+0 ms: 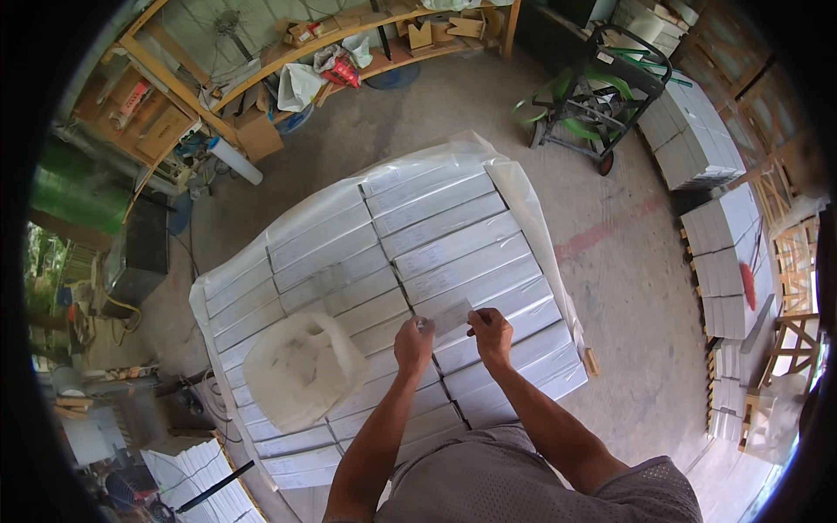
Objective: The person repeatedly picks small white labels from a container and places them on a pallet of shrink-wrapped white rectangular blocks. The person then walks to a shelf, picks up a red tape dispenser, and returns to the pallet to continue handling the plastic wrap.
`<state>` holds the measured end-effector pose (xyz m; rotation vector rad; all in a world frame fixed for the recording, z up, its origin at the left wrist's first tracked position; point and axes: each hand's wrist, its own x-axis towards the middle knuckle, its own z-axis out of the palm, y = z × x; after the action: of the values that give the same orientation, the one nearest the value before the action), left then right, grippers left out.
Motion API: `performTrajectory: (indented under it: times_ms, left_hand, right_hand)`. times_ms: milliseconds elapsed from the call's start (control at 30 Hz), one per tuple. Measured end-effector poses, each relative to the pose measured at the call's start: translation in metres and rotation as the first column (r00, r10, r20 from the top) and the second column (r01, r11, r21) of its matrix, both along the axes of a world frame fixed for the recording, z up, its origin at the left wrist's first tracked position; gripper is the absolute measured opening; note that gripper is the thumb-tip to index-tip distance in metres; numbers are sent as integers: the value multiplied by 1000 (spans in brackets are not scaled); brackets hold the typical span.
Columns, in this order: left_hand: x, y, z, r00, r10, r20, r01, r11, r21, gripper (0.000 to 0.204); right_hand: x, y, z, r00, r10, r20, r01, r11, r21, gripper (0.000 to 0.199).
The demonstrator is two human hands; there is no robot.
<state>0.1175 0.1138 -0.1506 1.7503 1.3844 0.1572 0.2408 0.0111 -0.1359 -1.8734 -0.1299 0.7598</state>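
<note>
Between my two hands a small white paper label (pixel 450 319) is stretched just above the packed white boxes (pixel 440 257). My left hand (pixel 413 345) pinches its left edge. The fingers of my right hand (pixel 491 335) are closed on its right edge. Long and narrow, the boxes lie side by side in rows, and several carry printed labels. To the left of my left arm, a translucent white plastic jug (pixel 305 370) with dark smudges rests on the boxes. Clear plastic sheeting (pixel 536 205) hangs round the sides of the stack.
A black wheeled cart (pixel 602 96) with green strapping stands at the far right. Stacks of white boxes (pixel 719 261) on pallets line the right side. A cluttered wooden shelf (pixel 305 52) runs along the back. Another white stack (pixel 205 479) sits at lower left.
</note>
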Motion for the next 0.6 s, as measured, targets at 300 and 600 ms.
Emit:
performTrajectory:
  times_ms: [300,600]
  left_hand:
    - [22,36,-35,981,-91,-171,108,990,95,30]
    - [31,23,-35,942,-101,-321,188,949,252,23]
  right_hand:
    - [8,22,-50,899,158,408,-29,952,-304,26]
    - [6,28,-48,860,274,431,-49,884,-464,22]
